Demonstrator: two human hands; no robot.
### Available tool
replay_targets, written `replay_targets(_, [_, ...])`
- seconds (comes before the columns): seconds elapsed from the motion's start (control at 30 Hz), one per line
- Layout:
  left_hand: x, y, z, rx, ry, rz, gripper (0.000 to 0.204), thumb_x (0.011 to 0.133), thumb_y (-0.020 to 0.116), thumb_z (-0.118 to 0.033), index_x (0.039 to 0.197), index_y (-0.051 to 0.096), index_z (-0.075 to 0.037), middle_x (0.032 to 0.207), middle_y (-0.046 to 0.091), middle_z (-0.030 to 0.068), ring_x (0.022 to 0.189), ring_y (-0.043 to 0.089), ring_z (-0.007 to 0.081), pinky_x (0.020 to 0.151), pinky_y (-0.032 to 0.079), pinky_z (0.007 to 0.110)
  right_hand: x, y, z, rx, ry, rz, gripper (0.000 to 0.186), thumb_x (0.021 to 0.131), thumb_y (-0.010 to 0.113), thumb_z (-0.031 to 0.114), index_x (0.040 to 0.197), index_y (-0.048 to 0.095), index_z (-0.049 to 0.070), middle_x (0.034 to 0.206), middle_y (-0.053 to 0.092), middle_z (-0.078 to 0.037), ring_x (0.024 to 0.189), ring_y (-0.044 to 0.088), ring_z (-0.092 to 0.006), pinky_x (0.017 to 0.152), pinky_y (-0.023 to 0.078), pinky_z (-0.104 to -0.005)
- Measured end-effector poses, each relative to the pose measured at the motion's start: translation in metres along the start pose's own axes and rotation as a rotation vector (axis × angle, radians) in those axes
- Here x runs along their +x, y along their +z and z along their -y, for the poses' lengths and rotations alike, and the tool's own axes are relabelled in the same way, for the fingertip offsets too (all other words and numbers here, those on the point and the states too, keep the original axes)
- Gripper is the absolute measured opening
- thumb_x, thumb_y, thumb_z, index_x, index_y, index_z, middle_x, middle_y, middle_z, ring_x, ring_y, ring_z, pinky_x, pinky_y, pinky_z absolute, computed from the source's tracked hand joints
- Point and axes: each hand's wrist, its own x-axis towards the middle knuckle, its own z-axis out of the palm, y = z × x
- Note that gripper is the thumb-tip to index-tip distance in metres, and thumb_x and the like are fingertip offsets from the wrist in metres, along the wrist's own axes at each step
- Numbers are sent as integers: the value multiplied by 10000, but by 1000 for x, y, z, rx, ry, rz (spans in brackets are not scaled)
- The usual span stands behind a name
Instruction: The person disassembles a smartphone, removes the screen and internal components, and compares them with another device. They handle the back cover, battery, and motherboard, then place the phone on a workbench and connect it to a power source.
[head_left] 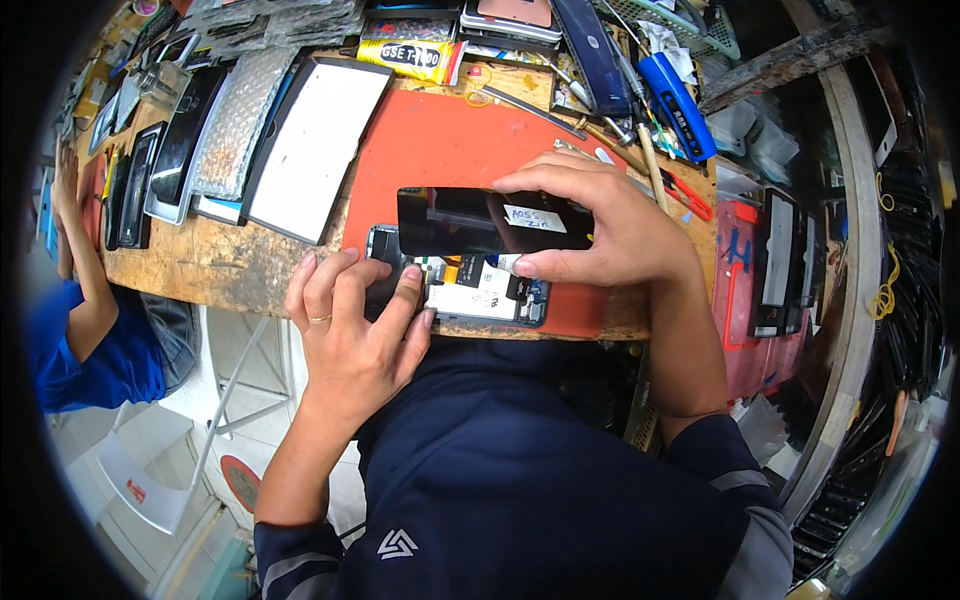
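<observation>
An opened phone body [485,300] lies on the orange mat [420,130] near the bench's front edge, showing a light battery and ribbon cable. My left hand [355,330] rests over its left part, fingers spread and bent, the index fingertip pressing near the connectors and the thumb by the lower edge. My right hand [620,225] grips a black screen panel [450,215] with a white label between thumb and fingers, raised tilted above the phone body's upper part. The panel hides some of the body.
Screens and bubble-wrapped parts [225,130] line the bench's left, a yellow tube [410,60] the back. Tools [680,105] crowd the upper right. A co-worker's arm [80,260] is at far left beside a white chair [140,470]. A red case [735,300] stands right of the bench.
</observation>
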Motion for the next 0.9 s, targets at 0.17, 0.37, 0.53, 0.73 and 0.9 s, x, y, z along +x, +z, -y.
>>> replay_targets(0.17, [-1, 1, -1, 2, -3, -7, 316, 806, 794, -263, 1088, 761, -125, 1137, 603, 86, 1223, 513, 314, 1139, 317, 564, 0, 0, -1, 12, 4, -3, 639, 748, 917, 253, 1279, 681, -12, 1195, 705, -153, 1134, 653, -300, 1007, 494, -396])
replay_targets(0.37, [-1, 1, 0, -1, -5, 2, 313, 814, 791, -267, 1093, 763, -130, 1131, 604, 81, 1223, 512, 312, 1140, 315, 562, -1, 3, -3, 12, -21, -45, 603, 776, 899, 340, 1230, 686, 5, 1119, 694, -144, 1081, 644, -325, 959, 500, -413])
replay_targets(0.53, [-2, 1, 0, 2, -11, 9, 310, 820, 790, -272, 1096, 763, -132, 1134, 603, 82, 1229, 507, 311, 1139, 315, 562, 0, 1, -1, 2, -5, -8, 626, 759, 911, 285, 1264, 681, -5, 1160, 698, -149, 1113, 646, -310, 995, 491, -404])
replay_targets(0.73, [-3, 0, 0, 7, -10, 13, 310, 824, 789, -275, 1099, 764, -133, 1132, 600, 80, 1231, 504, 309, 1138, 313, 562, -1, 1, -1, 12, 3, -3, 644, 743, 921, 246, 1281, 678, -11, 1178, 702, -149, 1122, 649, -300, 1003, 491, -396])
replay_targets(0.9, [-2, 1, 0, 5, -8, 17, 314, 825, 788, -277, 1100, 763, -127, 1126, 601, 80, 1231, 502, 308, 1139, 307, 559, -1, 3, -4, 13, -15, -35, 603, 784, 893, 346, 1234, 681, 5, 1118, 690, -143, 1095, 643, -325, 971, 495, -414])
